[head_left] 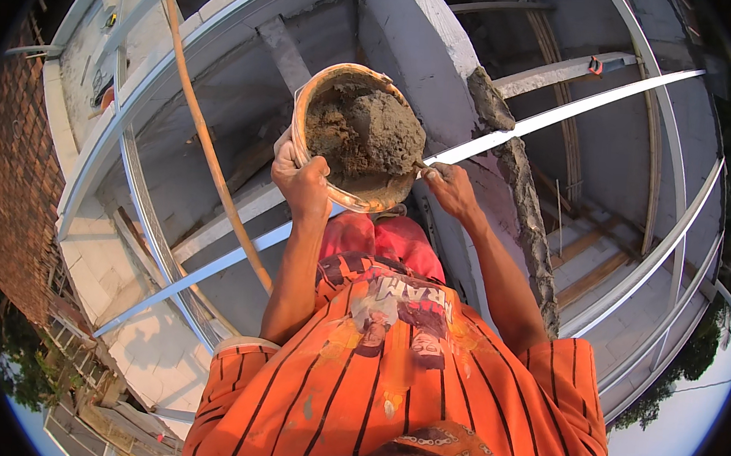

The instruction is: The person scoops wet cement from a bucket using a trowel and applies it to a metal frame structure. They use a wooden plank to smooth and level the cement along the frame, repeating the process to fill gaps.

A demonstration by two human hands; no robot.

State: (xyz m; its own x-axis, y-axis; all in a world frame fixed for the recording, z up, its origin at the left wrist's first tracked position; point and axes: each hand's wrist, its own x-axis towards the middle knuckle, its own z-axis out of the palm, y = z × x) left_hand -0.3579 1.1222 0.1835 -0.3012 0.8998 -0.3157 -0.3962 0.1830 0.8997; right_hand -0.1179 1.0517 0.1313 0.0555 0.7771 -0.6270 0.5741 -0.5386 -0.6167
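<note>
A bucket [298, 130] of wet grey mortar [381, 132] is held out in front of my body, its mouth tipped toward me. My left hand [303, 177] is closed on the bucket's near-left rim, thumb over the edge. At the right rim my right hand [451, 188] is closed round the handle of a trowel [422, 165]; only a short dark piece shows, and its blade is hidden by the mortar. To the right of that hand, a rough strip of mortar [519, 213] runs along the top of a block wall [439, 30].
White metal beams [568, 115] cross the room openings below and on both sides. A bamboo pole [195, 102] slants past on the left. An orange-handled tool [595, 65] rests on a far-right beam. Wooden planks [591, 276] lie lower right; a tiled roof [15, 178] stands far left.
</note>
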